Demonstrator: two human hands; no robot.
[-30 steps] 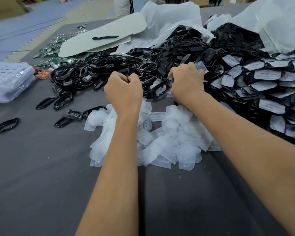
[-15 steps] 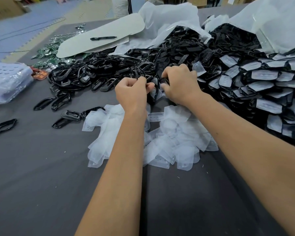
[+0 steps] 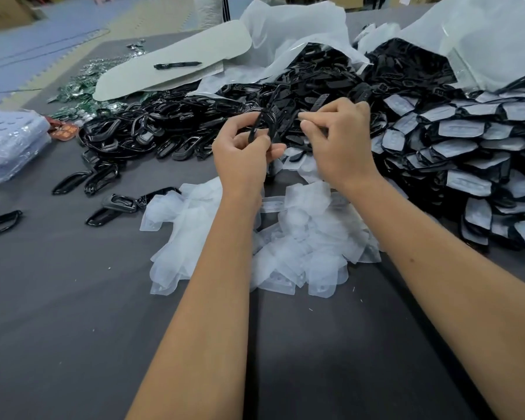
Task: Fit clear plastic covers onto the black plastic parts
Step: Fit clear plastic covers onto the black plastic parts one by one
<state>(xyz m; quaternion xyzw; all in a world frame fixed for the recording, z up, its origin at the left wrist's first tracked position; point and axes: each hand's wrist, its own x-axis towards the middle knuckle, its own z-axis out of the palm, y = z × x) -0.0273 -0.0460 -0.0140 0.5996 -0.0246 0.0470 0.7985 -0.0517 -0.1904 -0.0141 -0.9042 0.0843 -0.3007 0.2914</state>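
Left hand (image 3: 243,153) — fingers pinching a black part (image 3: 262,128), long axis near upright, lifted above the worktop (image 3: 73,298). Right hand (image 3: 340,137) — fingertips curled as if pinching; a cover in them cannot be made out. Clear covers (image 3: 300,237) heaped directly below both hands, toward the near edge; right hand nearer.
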